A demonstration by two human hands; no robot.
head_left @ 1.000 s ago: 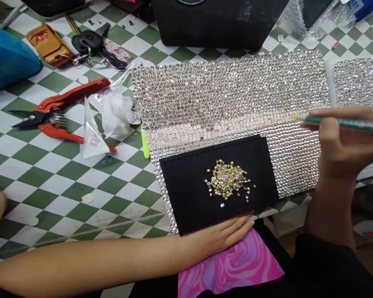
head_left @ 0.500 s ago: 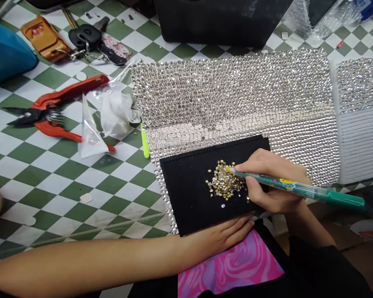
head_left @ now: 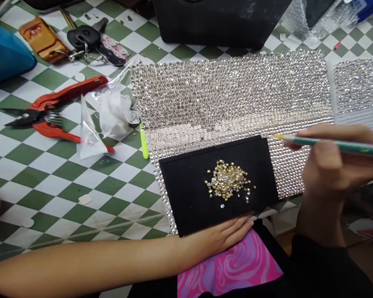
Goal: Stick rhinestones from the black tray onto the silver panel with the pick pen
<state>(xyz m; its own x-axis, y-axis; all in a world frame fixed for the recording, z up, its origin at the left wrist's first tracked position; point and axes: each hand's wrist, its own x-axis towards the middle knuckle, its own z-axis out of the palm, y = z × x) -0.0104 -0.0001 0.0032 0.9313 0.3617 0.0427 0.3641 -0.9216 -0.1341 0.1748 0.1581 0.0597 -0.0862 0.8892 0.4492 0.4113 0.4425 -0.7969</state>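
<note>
My right hand (head_left: 338, 157) is closed on a green pen-like tool (head_left: 345, 145), its yellow tip above the right part of a sheet of silver rhinestones (head_left: 236, 91). Nothing can be made out on the tip. A black ribbed tray (head_left: 186, 194) lies over the sheet's lower part and holds a heap of small gold and clear stones (head_left: 226, 180). Along the tray's near edge my left hand (head_left: 233, 234) lies flat, fingers extended and holding nothing. Below it is a pink and purple swirled cloth (head_left: 233, 265).
Red-handled pruners (head_left: 56, 97), a clear plastic piece (head_left: 91, 140) and crumpled white material (head_left: 116, 111) lie left of the sheet. Keys (head_left: 83, 37) and an orange case (head_left: 43, 39) are at the upper left. A black box (head_left: 217, 25) stands behind; a second rhinestone sheet (head_left: 360, 82) is at right.
My right hand has moved right and slightly up with the green tool, away from the heap of stones. My left hand has stayed by the tray's edge.
</note>
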